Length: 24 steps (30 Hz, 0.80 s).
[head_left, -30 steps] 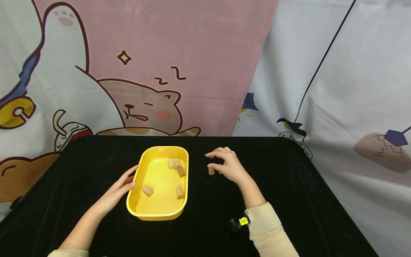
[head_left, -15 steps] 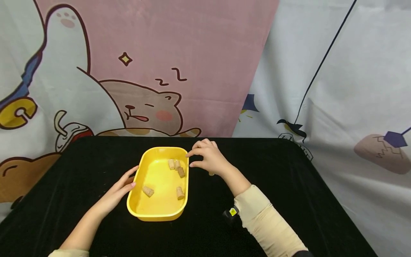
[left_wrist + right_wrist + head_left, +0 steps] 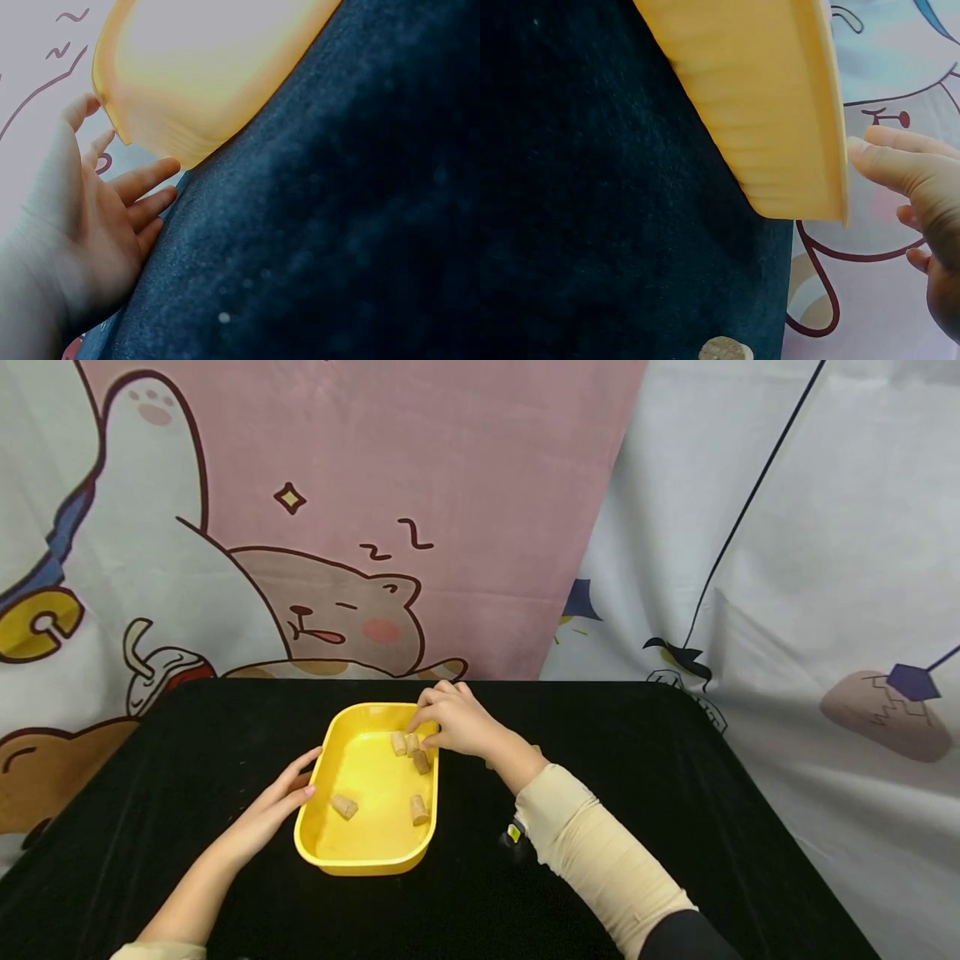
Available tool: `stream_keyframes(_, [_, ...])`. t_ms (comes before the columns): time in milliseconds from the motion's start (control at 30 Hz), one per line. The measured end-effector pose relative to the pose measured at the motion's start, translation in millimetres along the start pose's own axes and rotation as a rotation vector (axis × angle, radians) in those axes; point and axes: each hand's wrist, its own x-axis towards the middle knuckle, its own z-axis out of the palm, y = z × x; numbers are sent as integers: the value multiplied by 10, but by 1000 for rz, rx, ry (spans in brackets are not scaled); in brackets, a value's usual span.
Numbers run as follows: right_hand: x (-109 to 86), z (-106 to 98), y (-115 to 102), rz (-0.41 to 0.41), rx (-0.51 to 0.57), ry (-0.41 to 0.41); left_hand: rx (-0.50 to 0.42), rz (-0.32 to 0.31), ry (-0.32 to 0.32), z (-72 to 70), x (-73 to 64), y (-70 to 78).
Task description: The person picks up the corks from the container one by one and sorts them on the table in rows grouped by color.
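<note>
In the head view, the person's left hand (image 3: pixel 273 800) is resting against the left side of a yellow, round-cornered, rectangular tray (image 3: pixel 375 867), its fingers spread and loosely extended rather than gripping. The right hand (image 3: pixel 459 722) is hovering over the tray's far right corner, thumb and forefinger bent and pointing inward; whether it is holding anything cannot be told. Inside the tray, five small, tan, cylindrical corks (image 3: pixel 344 807) are lying: three close together near the right hand, one toward the left wall, one near the right wall. The tray is standing on a black cloth (image 3: pixel 247 727) before a pink-and-white cartoon backdrop (image 3: pixel 510 527).

In the left wrist view, the left hand is reaching toward the tray with parted fingers, the uppermost tip meeting the rim.

In the right wrist view, the right thumb and forefinger are reaching behind the tray's rim, which is hiding their grasp. Outside the tray, another cork (image 3: pixel 721 349) is standing on the cloth, cut off by the lower edge.
</note>
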Motion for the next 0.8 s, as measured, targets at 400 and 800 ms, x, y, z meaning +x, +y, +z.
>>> stream_keyframes(400, [245,11,-89,27,-92,-225,-16,-1,0,-12,-8,-12])
stream_keyframes(800, [329,212,-163,22,-181,-300,-16,16,-10,-18,-9,-32])
